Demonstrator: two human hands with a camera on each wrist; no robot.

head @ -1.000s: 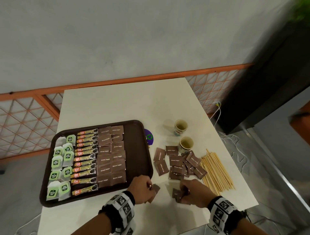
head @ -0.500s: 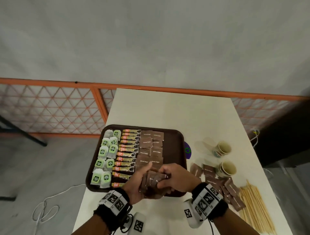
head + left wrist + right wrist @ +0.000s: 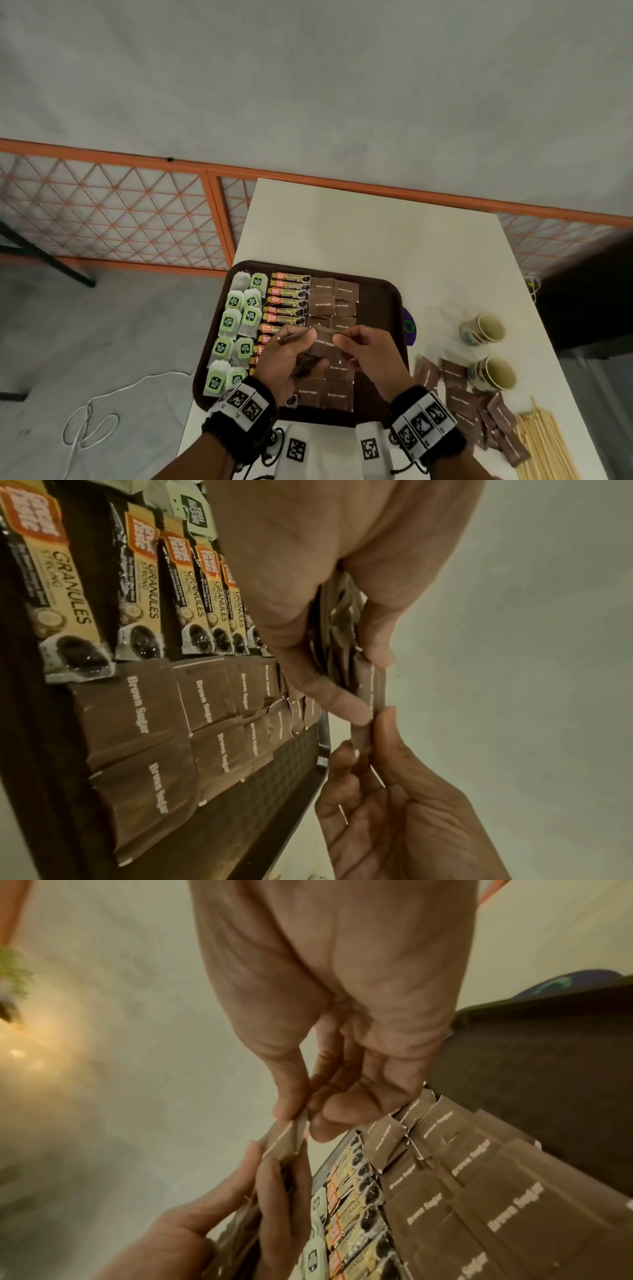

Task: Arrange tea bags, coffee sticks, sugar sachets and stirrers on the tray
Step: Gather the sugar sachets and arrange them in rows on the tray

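Note:
Over the dark brown tray (image 3: 383, 308) my left hand (image 3: 298, 353) grips a small stack of brown sugar sachets (image 3: 308, 365). My right hand (image 3: 342, 342) pinches the top sachet (image 3: 323, 341) of that stack by its edge, and the left thumb still touches it. The right wrist view shows the pinch on this sachet (image 3: 286, 1139); the left wrist view shows the stack (image 3: 337, 631). Tea bags (image 3: 236, 318), coffee sticks (image 3: 289, 294) and two columns of sugar sachets (image 3: 330, 294) lie in rows on the tray. Wooden stirrers (image 3: 544, 445) lie at the table's near right.
Loose sugar sachets (image 3: 459, 397) are scattered on the white table (image 3: 359, 233) right of the tray. Two paper cups (image 3: 484, 329) (image 3: 493, 373) stand beyond them. A purple disc (image 3: 409, 325) pokes out under the tray's right rim. The tray's right strip is bare.
Both hands came from the table right of the tray to above it, carrying sachets. The right hand now pinches one sachet off the left hand's stack. The head view swung left.

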